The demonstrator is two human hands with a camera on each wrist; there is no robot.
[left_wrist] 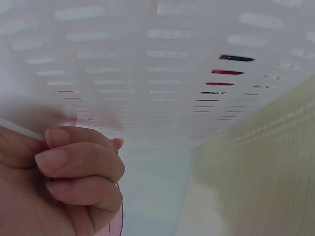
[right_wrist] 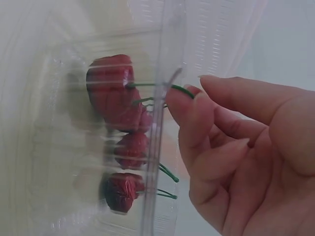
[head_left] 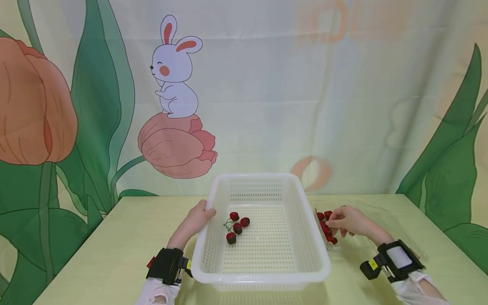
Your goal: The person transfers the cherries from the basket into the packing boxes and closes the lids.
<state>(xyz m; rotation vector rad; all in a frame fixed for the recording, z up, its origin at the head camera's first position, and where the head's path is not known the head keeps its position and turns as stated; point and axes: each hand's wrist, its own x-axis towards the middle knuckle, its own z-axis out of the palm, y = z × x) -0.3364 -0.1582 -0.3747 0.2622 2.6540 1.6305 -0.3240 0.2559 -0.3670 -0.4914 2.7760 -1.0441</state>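
A white plastic basket (head_left: 263, 275) with slotted walls stands in front of me, and several dark red cherries (head_left: 237, 228) with green stems lie inside at its left. My left hand (head_left: 199, 217) grips the basket's left rim, its fingers curled below the edge in the left wrist view. On the right, my right hand (head_left: 348, 220) is over a clear plastic box (right_wrist: 152, 147) holding several more cherries (right_wrist: 113, 91). In the right wrist view, its fingertips pinch a green stem (right_wrist: 182, 89) above the box's edge.
The clear box's transparent lid (head_left: 381, 216) spreads to the right, beneath my right forearm. Behind the pale yellow table (head_left: 126, 237) hangs a printed curtain (head_left: 259, 84) with a rabbit and tulips. The basket's right wall stands close beside the box.
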